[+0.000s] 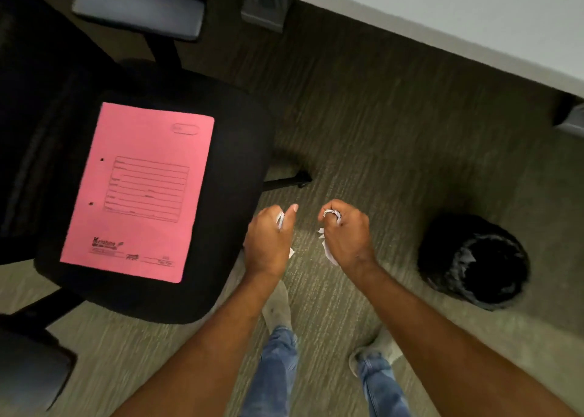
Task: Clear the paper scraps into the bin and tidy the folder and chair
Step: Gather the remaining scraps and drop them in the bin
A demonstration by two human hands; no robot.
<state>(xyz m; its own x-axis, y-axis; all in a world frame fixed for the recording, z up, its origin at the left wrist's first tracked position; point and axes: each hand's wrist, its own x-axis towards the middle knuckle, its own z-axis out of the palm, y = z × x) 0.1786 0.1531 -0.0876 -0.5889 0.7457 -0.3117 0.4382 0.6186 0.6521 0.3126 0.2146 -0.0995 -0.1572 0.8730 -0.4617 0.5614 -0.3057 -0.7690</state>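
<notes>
A pink folder (139, 192) lies flat on the seat of a black office chair (234, 151) at the left. My left hand (268, 242) is closed on white paper scraps (280, 220) just right of the seat's edge. My right hand (346, 233) is closed on more crumpled white scraps (328, 252), some hanging below the fist. Both hands hover over the carpet, close together. A black bin (474, 261) with a dark liner stands on the floor to the right of my right hand, with some pale paper inside.
A grey desk edge (442, 15) runs across the top right. The chair's armrests (139, 8) and base legs (284, 181) stick out around the seat. My legs in jeans and my feet (278, 309) stand on the green-grey carpet below my hands.
</notes>
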